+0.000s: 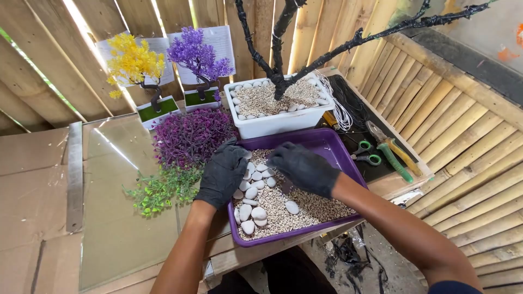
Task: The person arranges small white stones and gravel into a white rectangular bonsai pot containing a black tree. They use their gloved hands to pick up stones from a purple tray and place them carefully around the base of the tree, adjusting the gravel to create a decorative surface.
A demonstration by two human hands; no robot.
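- Left hand (222,173) in a black glove, palm down over the left edge of the purple tray (339,149), fingers curled loosely onto the white pebbles (253,191); whether a pebble is pinched underneath cannot be told.
- Right hand (305,169) also gloved in black, lowered onto the gravel (316,208) near the tray's middle, fingers bent downward and partly hidden; grip on anything cannot be told.
- Both hands close together, fingertips near each other, not clasped.
- Purple tray lying on the table (114,239) straight ahead, filled with fine beige gravel, white pebbles gathered along its left side and near corner.
- Just behind the tray, touching or nearly so: white rectangular planter (272,124) with gravel inside, white pebbles lining its rim, and a bare black-wrapped tree trunk (280,49) rising from the centre.
- Left of the tray: a clump of purple artificial foliage (188,136), with green artificial sprigs (158,190) just below it.
- Further back on the left: two small artificial trees in white pots, one yellow (133,60), one purple (199,54).
- Right of the tray: green-handled scissors (368,153), pliers (395,152) with green and yellow grips, a coil of white wire (338,106).
- Metal ruler (74,174) lying along the table's far left edge.
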